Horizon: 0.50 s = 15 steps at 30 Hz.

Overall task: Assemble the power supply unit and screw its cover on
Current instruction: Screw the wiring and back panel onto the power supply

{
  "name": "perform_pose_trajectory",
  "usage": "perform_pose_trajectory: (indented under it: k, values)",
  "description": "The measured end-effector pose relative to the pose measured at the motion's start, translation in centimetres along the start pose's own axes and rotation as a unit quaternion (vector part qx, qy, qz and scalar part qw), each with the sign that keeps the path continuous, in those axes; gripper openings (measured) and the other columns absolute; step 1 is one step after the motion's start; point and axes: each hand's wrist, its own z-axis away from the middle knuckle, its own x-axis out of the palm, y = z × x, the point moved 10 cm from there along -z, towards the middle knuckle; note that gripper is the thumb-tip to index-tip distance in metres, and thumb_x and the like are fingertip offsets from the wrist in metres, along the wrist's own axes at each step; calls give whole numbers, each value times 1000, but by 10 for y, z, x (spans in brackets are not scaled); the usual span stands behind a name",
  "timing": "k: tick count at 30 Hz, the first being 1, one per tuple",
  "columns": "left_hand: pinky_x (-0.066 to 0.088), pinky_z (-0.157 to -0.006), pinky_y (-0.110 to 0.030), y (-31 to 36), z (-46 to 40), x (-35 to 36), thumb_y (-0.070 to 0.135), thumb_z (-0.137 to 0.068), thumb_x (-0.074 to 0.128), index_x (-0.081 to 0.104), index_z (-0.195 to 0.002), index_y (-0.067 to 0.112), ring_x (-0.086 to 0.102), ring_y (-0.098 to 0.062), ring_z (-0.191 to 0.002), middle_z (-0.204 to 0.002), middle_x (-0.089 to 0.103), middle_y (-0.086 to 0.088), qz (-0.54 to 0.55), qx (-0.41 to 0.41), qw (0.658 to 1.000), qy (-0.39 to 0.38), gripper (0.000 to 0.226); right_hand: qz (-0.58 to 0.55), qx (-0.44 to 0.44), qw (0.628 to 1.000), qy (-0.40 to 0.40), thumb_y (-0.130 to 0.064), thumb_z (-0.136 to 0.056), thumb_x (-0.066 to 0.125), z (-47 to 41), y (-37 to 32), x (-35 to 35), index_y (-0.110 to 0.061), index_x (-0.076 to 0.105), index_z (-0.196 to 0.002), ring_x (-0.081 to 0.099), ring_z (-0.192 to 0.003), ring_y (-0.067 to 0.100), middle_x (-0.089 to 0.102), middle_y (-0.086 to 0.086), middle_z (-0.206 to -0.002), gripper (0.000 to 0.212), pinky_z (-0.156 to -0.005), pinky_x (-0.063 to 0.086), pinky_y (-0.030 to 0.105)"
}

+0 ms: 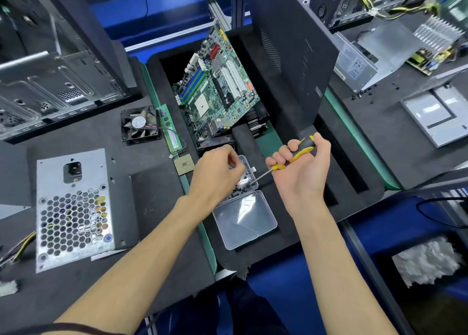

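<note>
The grey power supply unit (73,208) lies on the dark mat at the left, honeycomb grille facing up, with its cable bundle trailing off the left edge. A clear plastic screw box (244,218) sits open in the middle, its lid folded toward me and small black screws in the far half. My left hand (215,175) reaches into the box with curled fingertips; whether it pinches a screw is hidden. My right hand (301,172) grips a yellow-and-black screwdriver (298,152), its tip pointing down into the box.
A green motherboard (217,86) leans in a foam slot behind the box. A black fan (140,125), a RAM stick (171,132) and a CPU chip (184,165) lie nearby. Computer cases stand at left and centre-right. Another opened power supply (374,56) sits far right.
</note>
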Motion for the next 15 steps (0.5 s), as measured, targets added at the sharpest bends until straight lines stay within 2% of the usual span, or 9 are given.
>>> perform_pose_trajectory:
  k: [2, 5, 7, 11, 15]
  values:
    - [55, -63, -22, -10, 6, -12, 11, -85, 66, 69, -74, 18, 67, -6, -65, -69, 72, 4, 204, -77, 976, -4, 13, -59, 14, 998, -10, -49, -95, 46, 2, 2, 6, -16, 43, -69, 28, -57, 19, 31, -1, -68, 43, -55, 36, 28]
    - [59, -64, -25, -18, 24, -28, 0, -88, 67, 74, -79, 4, 73, -19, -68, -75, 76, -10, 434, -159, 887, -15, 12, -172, 41, 983, -37, -46, -94, 50, 6, 11, 21, -15, 43, -70, 28, -58, 18, 30, -2, -70, 40, -57, 35, 28]
    - [58, -66, -24, -21, 36, -42, 0, -89, 68, 75, -79, 2, 72, -20, -68, -77, 76, -13, 487, -177, 855, -12, 12, -235, 53, 969, -59, -43, -94, 49, 11, 17, 34, -14, 44, -69, 30, -57, 16, 31, -2, -68, 39, -59, 35, 27]
    - [58, -69, -26, -31, 57, -78, -1, -89, 69, 74, -85, 1, 69, -21, -69, -78, 73, -12, 515, -178, 838, 20, 8, -298, 62, 948, -96, -38, -96, 45, 22, 27, 61, -14, 44, -69, 34, -57, 16, 34, -2, -66, 36, -61, 35, 27]
    - [57, -73, -27, -33, 75, -101, -1, -90, 69, 75, -92, 1, 67, -19, -69, -78, 71, -10, 551, -160, 819, 11, 7, -317, 71, 936, -132, -36, -97, 44, 35, 40, 92, -11, 48, -67, 36, -58, 17, 37, -1, -67, 39, -62, 38, 28]
